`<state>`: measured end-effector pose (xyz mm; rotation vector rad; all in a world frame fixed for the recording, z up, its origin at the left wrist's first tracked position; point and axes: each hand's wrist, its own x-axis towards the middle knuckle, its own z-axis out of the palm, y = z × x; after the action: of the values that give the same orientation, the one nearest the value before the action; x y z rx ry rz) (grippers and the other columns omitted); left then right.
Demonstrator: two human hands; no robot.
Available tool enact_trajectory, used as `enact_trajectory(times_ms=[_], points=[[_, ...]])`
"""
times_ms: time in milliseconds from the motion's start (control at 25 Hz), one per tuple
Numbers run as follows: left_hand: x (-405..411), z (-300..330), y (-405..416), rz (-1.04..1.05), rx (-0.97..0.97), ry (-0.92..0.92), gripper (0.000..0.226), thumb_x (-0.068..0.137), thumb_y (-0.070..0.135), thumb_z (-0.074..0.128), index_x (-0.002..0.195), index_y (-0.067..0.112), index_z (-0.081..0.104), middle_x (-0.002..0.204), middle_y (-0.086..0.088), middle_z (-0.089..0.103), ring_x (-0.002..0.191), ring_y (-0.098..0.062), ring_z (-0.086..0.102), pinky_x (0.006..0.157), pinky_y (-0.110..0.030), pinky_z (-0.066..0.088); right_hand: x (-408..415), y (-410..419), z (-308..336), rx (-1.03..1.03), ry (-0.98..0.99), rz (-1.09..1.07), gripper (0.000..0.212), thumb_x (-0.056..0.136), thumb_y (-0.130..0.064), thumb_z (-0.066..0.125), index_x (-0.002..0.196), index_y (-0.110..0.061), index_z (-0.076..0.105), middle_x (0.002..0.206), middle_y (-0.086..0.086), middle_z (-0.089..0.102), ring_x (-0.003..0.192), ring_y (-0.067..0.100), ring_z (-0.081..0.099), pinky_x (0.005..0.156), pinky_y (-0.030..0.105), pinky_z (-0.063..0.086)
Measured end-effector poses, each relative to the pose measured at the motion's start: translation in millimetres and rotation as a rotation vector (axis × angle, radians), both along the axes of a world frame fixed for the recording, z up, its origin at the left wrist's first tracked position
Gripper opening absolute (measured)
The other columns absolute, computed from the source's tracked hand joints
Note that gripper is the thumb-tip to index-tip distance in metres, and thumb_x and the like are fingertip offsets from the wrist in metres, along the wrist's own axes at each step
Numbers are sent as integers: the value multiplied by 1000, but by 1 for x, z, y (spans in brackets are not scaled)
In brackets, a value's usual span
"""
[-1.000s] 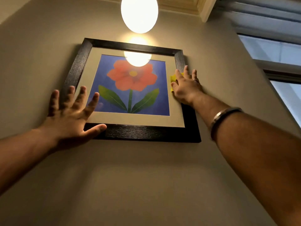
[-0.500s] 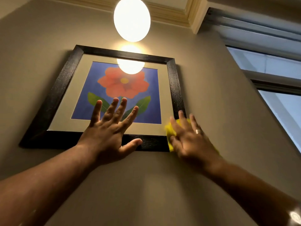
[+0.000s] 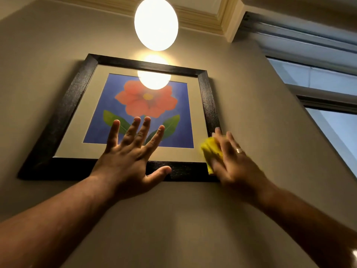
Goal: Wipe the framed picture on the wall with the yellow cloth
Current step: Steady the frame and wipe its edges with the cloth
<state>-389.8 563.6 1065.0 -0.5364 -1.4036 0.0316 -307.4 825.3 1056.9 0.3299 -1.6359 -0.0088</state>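
Wall [image 3: 193, 219] is a plain beige, and the framed picture [image 3: 63, 113] hangs on it, seen from below so it tapers upward. Black wooden frame, cream mat, and a red flower on blue with two green leaves. I'll use the picture as the reference for everything else.

Starting at the picture's left side: nothing on that part of the frame, just dark wood against the wall.

Left hand [image 3: 127, 161] is flat and fully spread, fingers fanned out across the lower middle of the picture. The fingertips land on the blue print near the leaves, the palm covers the bottom mat and frame edge, and the thumb lies along the bottom rail. It isn't gripping anything, just pressed open against the glass.

Directly above the picture a round lamp [image 3: 156, 23] glows, with its reflection showing on the glass at the top of the print.

At the picture's lower right corner is the yellow cloth [image 3: 209, 149], bunched up under the right hand [image 3: 233, 161]. That hand is a bit motion-blurred, fingers extended and pressing the cloth against the corner of the frame, with a ring on one finger.

Right of the picture, past a stretch of bare wall, is a window [image 3: 318, 78] with bluish light.
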Motion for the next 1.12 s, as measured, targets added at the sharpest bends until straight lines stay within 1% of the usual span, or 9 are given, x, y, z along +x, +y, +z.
enact_trajectory(times_ms=[80, 160, 280, 440, 520, 600, 760, 1000, 1120], points=[[0, 0, 2, -19, 6, 8, 88, 78, 85, 2, 146, 37, -28, 161, -4, -24, 147, -24, -25, 116, -61, -17, 6, 14, -41, 149, -17, -60, 62, 84, -54, 32, 142, -37, 15, 158, -20, 0, 145, 11, -8, 112, 26, 10], [-2, 0, 1, -41, 12, 15, 89, 78, 85, 4, 146, 37, -27, 161, -4, -22, 148, -24, -24, 116, -59, -18, 10, 18, -17, 223, 17, -93, 63, 88, -45, 43, 145, -32, 17, 158, -14, 5, 146, 17, -2, 115, 29, 13], [-3, -1, 0, -50, 12, 20, 89, 78, 85, 5, 146, 37, -27, 161, -3, -23, 147, -24, -24, 116, -60, -17, 28, 2, 73, -57, 47, -189, 61, 87, -15, 55, 142, -17, 31, 157, 10, 21, 143, 34, 20, 116, 37, 17], [-1, -1, 0, -47, 1, 12, 88, 78, 85, 2, 145, 37, -30, 160, -3, -27, 146, -23, -27, 116, -61, -18, 45, 23, 52, 191, 47, -157, 31, 85, -31, 60, 116, -29, 61, 124, 2, 62, 114, 21, 58, 100, 37, 46], [0, -1, 1, -45, -2, 16, 88, 77, 85, 0, 144, 36, -31, 160, -4, -26, 146, -24, -27, 116, -61, -17, 50, 33, 6, 362, -34, -134, 32, 86, -45, 54, 115, -33, 62, 118, -7, 67, 109, 9, 61, 94, 33, 52], [0, -2, 2, -43, -4, 21, 88, 77, 85, 0, 145, 36, -30, 160, -5, -25, 147, -25, -25, 116, -61, -16, 57, 34, 21, 411, -55, -179, 28, 87, -40, 56, 112, -31, 65, 116, -5, 69, 106, 11, 63, 92, 35, 53], [2, -3, 0, -49, 9, 16, 89, 77, 85, 0, 146, 36, -27, 160, -5, -23, 147, -25, -24, 116, -62, -16, 58, -5, 96, 107, 32, -294, 33, 84, -5, 58, 109, -23, 68, 116, 4, 66, 109, 25, 59, 98, 34, 48], [2, -1, 0, -41, 2, 10, 89, 76, 85, -2, 146, 37, -28, 161, -5, -23, 147, -25, -25, 116, -61, -16, 46, 8, -34, 152, 25, -213, 28, 85, -37, 49, 109, -35, 61, 104, -7, 61, 89, 20, 58, 74, 33, 53], [2, -1, 1, -36, -1, 20, 89, 77, 85, 0, 147, 37, -26, 161, -4, -20, 148, -25, -22, 116, -60, -16, 42, -7, 54, 74, 174, -264, 32, 84, -18, 55, 113, -28, 64, 113, 4, 65, 99, 27, 60, 88, 39, 53]])
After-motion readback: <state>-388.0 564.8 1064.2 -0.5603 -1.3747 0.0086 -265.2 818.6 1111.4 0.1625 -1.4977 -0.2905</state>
